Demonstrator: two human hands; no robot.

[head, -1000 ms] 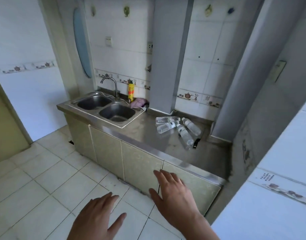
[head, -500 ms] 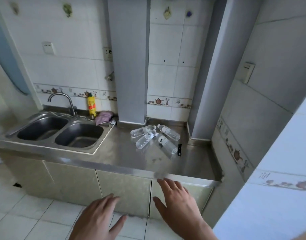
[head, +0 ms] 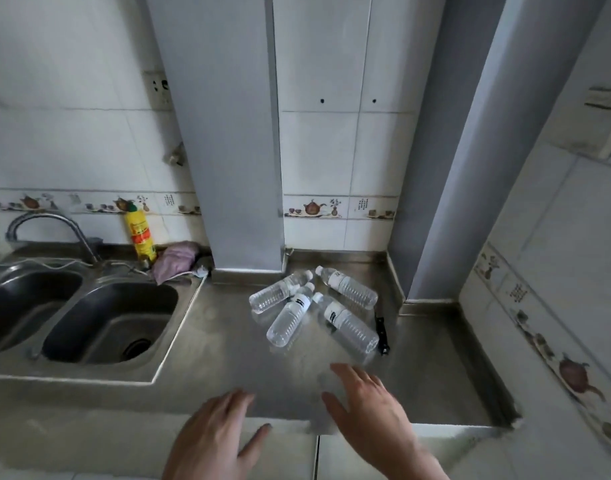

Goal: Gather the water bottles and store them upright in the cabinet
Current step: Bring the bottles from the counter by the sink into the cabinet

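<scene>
Four clear water bottles lie on their sides in a loose fan on the steel counter (head: 227, 348), caps converging toward the rear wall. The leftmost bottle (head: 278, 292) points its cap up and right; the second bottle (head: 290, 318) lies just beside it, angled more steeply, its label dark-printed. The third bottle (head: 347, 325) runs down and right from its cap, and the fourth bottle (head: 347, 286) lies behind it, nearest the wall. The caps of the four sit close together; whether the bodies touch cannot be told for all. A small black object (head: 381, 336) lies just beside the third bottle on its right. The right hand (head: 369, 410) hovers over the counter's front portion, fingers straight and spread, holding nothing, near the third bottle's base but apart from it. The left hand (head: 215, 441) is at the counter's front edge, fingers extended, thumb out, likewise holding nothing. Cabinet doors (head: 331, 455) show below the counter edge, closed as far as visible. To the left is a double sink (head: 99, 317) with a faucet (head: 51, 226); behind it stand a yellow bottle (head: 140, 235) upright against the tiled wall and a crumpled purple cloth (head: 177, 259) beside it.
</scene>
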